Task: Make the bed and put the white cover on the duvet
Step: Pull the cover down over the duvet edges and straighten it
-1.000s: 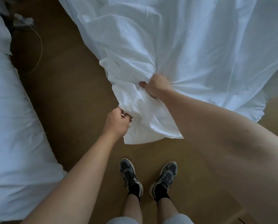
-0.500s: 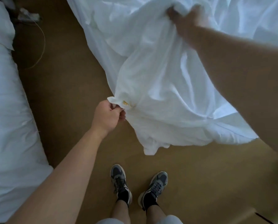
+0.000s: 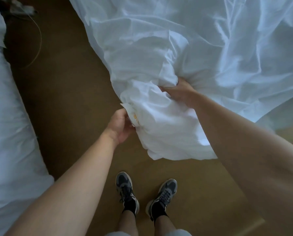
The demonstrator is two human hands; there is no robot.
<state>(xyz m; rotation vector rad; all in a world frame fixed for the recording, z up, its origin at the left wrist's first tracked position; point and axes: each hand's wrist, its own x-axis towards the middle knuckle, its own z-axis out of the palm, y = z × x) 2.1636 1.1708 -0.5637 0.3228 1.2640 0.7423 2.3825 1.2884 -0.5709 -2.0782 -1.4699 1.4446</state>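
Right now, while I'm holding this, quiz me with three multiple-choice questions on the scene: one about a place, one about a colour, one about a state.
1. Where does the other white bedding lie, seen from where the person stands?
A. to the left
B. to the right
C. straight ahead

2. What colour is the floor?
A. blue
B. brown
C. white

3. How do the left hand and the right hand meet the white duvet cover?
A. both grip it
B. only the left grips it
C. neither touches it

Answers:
1 A: that bedding fills the left edge of the view.
2 B: brown shows between the white cloths.
3 A: the fingers of both hands curl into bunched cloth.
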